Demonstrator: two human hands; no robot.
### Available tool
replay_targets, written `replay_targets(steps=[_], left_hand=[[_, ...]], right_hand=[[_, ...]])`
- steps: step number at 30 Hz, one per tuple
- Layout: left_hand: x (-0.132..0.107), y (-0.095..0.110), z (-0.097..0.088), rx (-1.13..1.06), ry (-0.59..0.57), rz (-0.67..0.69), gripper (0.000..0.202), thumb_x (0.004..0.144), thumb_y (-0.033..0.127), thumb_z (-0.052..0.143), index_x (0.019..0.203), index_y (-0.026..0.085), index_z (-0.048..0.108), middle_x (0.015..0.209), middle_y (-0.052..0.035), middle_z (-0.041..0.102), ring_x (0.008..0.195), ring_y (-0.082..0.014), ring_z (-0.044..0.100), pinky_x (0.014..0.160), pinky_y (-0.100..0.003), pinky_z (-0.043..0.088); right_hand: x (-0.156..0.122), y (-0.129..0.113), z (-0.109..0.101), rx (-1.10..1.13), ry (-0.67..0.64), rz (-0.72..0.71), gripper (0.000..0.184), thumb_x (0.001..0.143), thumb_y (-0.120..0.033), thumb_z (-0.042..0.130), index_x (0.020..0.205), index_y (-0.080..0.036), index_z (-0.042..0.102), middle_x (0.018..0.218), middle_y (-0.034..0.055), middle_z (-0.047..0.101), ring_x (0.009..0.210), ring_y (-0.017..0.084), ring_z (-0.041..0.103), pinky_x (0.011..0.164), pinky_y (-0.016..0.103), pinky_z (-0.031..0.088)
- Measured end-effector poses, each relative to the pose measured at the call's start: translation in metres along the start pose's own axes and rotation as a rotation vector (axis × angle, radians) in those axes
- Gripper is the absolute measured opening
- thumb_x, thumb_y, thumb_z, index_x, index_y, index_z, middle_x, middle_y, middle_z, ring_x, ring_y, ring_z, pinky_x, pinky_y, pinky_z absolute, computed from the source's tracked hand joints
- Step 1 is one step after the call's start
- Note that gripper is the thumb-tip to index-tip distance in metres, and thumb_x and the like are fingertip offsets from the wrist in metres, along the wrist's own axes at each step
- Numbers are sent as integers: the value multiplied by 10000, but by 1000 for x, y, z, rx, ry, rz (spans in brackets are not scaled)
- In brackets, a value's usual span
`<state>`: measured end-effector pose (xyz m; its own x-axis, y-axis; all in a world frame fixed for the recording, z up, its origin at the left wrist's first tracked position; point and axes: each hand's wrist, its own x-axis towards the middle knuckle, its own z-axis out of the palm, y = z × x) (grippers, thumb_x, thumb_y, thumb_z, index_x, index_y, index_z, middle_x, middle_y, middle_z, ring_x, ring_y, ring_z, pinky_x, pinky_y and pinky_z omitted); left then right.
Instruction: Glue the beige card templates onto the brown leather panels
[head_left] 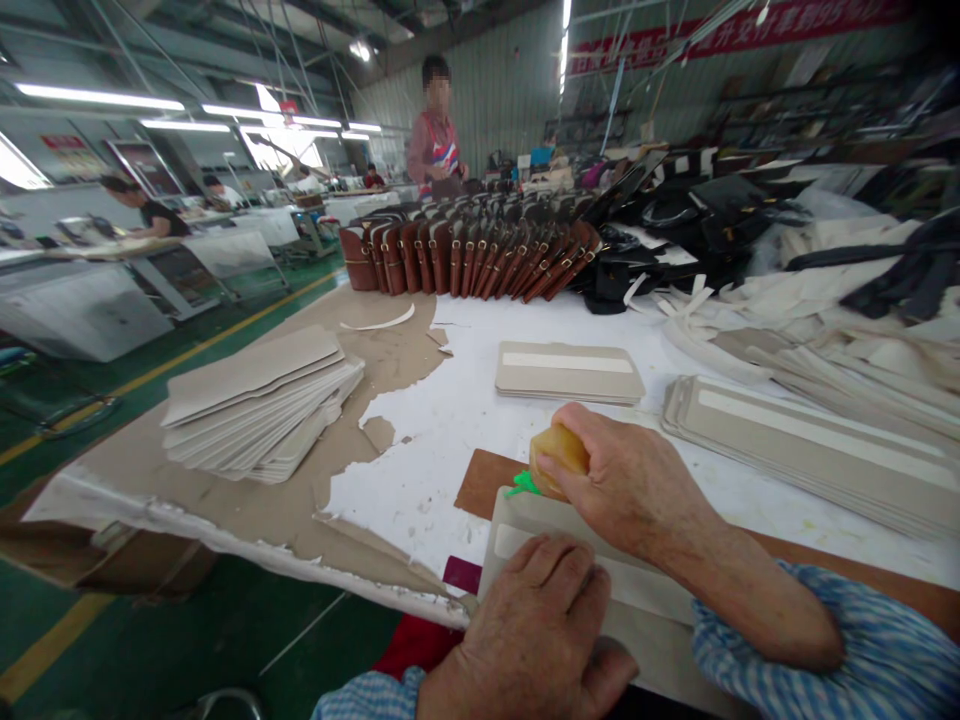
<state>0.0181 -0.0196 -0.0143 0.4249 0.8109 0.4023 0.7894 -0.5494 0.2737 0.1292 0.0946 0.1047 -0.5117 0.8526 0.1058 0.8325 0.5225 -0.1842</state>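
My right hand [637, 480] is closed around a yellowish rubbery block [559, 450] and presses it against the far end of a beige panel [525, 515] with a white strip. A bit of green [521, 485] shows under the block. My left hand [536, 625] lies flat, fingers together, on the near end of that panel and holds it down. The panel rests on a brown board [480, 480] on the white table [450, 410].
A stack of beige panels [259, 405] lies at left, a small stack [568, 372] ahead, a long stack [810, 445] at right. Brown bags [465, 255] stand in a row at the back, beside black and white straps [750, 230]. A person [436, 130] stands beyond.
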Motion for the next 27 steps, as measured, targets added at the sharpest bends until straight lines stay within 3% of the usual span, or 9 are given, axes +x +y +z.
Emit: replay_targets(steps=[7,12,18,27], left_hand=[[-3,-1,0,-1,10,11,412,997,451,639,1233,115,673,1261,-116,693,1218,-288,622,1168,-406,497],[-4,1,-1,-3,35,6,428,1004,454,636,1254,108,673,1275,-117,702,1226,-289,623,1167,-408,503],[-4,0,1,-5,74,20,428,970,430,685,1249,105,681,1277,-124,711,1217,-297,634,1141,-430,527],[-3,2,-2,7,95,20,416,971,413,690,1247,102,679,1282,-126,716,1209,-303,638,1138,-434,532]], right_hand=[[-5,18,-2,-14,61,1,162,937,-401,554,925,-240,562,757,40,677,686,248,623,622,313,246],[-10,32,-4,-27,29,48,180,936,-421,532,882,-253,498,713,31,635,655,245,592,619,317,235],[-15,47,-1,-52,113,21,184,921,-442,520,882,-262,518,633,10,578,587,226,543,596,319,227],[-25,61,-3,-75,130,76,157,892,-416,593,874,-272,532,631,10,581,585,228,551,589,320,259]])
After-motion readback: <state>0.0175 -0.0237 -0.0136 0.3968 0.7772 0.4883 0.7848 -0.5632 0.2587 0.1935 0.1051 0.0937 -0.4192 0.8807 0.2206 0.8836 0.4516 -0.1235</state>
